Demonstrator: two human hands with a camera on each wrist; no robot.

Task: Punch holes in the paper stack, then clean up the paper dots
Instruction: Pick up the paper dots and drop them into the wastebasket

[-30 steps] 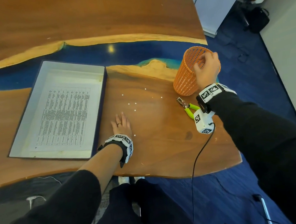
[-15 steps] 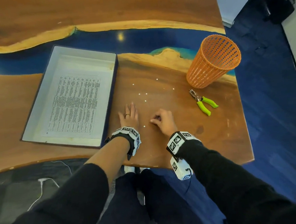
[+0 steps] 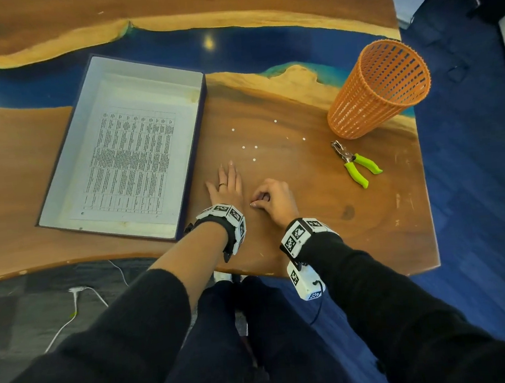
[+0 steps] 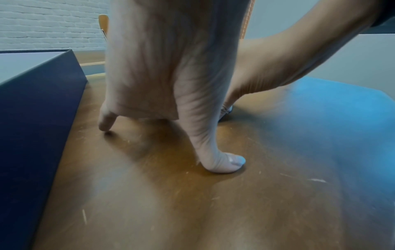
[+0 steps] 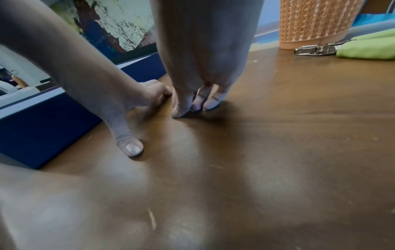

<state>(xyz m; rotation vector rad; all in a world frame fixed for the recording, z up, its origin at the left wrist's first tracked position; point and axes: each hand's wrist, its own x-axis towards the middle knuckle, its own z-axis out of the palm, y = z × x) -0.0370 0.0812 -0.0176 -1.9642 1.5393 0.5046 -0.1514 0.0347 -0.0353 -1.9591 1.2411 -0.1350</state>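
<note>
Several white paper dots [image 3: 255, 147] lie scattered on the wooden table [image 3: 310, 222] between the box and the basket. My left hand [image 3: 227, 183] lies flat on the table, fingers straight, thumb spread [image 4: 224, 164]. Just to its right, my right hand [image 3: 261, 199] has its fingers curled and bunched, the tips [image 5: 192, 108] pinching at a small white dot on the wood by the left thumb; the dot is mostly hidden. The printed paper stack [image 3: 135, 160] lies inside the open box [image 3: 58, 193]. The green-handled hole punch [image 3: 355, 163] lies untouched at the right.
An orange mesh basket [image 3: 381, 90] stands at the right near the table's edge, just beyond the punch [image 5: 342, 47]. The box's dark blue wall [image 4: 38, 118] is close on the left of both hands. The table's front edge runs just behind my wrists.
My right hand left the basket rim and came down to the table beside the left hand, curling onto a dot. The left hand stayed flat.
</note>
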